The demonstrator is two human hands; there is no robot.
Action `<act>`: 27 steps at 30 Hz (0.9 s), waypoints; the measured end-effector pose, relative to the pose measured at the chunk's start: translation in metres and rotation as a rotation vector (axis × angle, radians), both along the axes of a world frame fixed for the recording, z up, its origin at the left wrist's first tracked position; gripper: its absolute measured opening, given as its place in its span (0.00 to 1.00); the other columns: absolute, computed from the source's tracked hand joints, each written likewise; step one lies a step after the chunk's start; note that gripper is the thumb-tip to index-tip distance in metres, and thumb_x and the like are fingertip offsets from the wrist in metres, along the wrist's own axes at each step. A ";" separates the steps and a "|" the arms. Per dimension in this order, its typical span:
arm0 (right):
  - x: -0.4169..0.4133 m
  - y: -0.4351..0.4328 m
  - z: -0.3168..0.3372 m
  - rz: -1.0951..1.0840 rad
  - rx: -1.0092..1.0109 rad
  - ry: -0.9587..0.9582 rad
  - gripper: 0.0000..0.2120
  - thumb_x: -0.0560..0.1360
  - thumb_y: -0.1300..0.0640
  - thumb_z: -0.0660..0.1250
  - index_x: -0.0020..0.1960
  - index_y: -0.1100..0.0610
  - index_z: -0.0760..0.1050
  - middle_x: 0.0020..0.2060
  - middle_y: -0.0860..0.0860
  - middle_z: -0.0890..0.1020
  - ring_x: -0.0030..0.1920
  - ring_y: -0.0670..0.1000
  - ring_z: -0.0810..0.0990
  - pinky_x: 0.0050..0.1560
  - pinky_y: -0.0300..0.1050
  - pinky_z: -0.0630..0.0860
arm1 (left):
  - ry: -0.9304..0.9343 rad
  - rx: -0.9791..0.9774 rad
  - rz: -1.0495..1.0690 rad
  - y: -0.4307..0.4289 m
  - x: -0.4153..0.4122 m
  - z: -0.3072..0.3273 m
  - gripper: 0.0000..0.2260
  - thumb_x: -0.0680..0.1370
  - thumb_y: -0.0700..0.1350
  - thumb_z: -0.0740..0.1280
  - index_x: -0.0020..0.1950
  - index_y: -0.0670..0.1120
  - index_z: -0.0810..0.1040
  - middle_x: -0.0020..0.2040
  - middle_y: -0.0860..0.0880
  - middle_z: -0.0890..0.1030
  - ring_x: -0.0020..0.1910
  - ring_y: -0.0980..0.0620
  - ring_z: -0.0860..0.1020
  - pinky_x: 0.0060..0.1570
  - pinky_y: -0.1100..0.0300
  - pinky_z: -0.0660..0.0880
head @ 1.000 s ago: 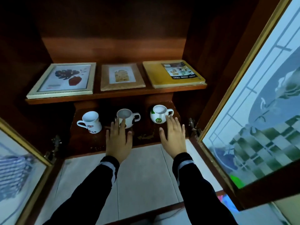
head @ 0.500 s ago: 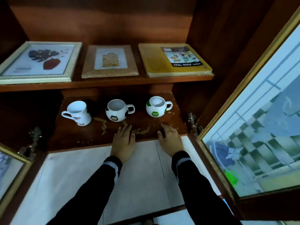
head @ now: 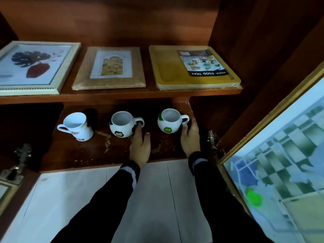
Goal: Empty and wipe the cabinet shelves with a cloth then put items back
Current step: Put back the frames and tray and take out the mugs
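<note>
Lower shelf (head: 98, 155); left hand (head: 140, 146) touches black-white mug (head: 121, 126) handle, right hand (head: 190, 138) green mug (head: 169, 122) handle; grips unclear.

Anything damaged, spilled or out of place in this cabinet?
The lower shelf has pale, crusty patches near its front, right of the white mug: flaked finish or dried residue, I cannot tell which. Nothing else stands out.

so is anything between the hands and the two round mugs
Nothing visible. The left hand touches the handle of the black-and-white mug, and the right hand is at the handle of the green-and-white mug. The tall white mug stands apart to the left.
</note>
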State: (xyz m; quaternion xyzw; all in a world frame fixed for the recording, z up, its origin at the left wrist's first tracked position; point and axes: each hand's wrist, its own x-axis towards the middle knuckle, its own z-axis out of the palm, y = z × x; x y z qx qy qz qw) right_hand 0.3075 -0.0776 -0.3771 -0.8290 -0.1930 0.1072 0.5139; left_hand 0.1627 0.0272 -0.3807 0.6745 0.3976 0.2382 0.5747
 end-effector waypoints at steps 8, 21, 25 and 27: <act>0.029 0.015 0.002 0.059 0.057 -0.013 0.19 0.84 0.54 0.53 0.74 0.56 0.66 0.71 0.54 0.71 0.71 0.52 0.67 0.67 0.39 0.61 | -0.095 -0.303 0.093 0.017 0.029 0.005 0.23 0.84 0.49 0.56 0.80 0.50 0.58 0.73 0.47 0.71 0.62 0.51 0.77 0.72 0.47 0.66; 0.011 0.001 -0.011 0.011 0.179 0.105 0.09 0.81 0.47 0.60 0.45 0.47 0.74 0.47 0.49 0.81 0.49 0.53 0.82 0.50 0.48 0.80 | -0.101 -0.262 -0.003 0.024 0.017 0.013 0.18 0.86 0.48 0.53 0.74 0.48 0.67 0.68 0.52 0.74 0.54 0.52 0.78 0.59 0.54 0.71; -0.009 0.000 -0.006 0.016 0.222 0.191 0.10 0.82 0.52 0.61 0.43 0.53 0.73 0.48 0.53 0.81 0.44 0.48 0.81 0.41 0.38 0.79 | -0.118 -0.243 0.001 0.019 0.003 0.009 0.15 0.86 0.49 0.52 0.67 0.48 0.73 0.65 0.49 0.77 0.54 0.52 0.79 0.59 0.54 0.73; -0.019 0.002 -0.002 0.016 0.254 0.272 0.12 0.82 0.52 0.61 0.42 0.56 0.73 0.45 0.53 0.80 0.39 0.46 0.79 0.39 0.35 0.77 | -0.113 -0.241 0.014 0.016 -0.004 0.009 0.14 0.86 0.49 0.52 0.62 0.48 0.75 0.62 0.48 0.79 0.55 0.52 0.80 0.58 0.55 0.73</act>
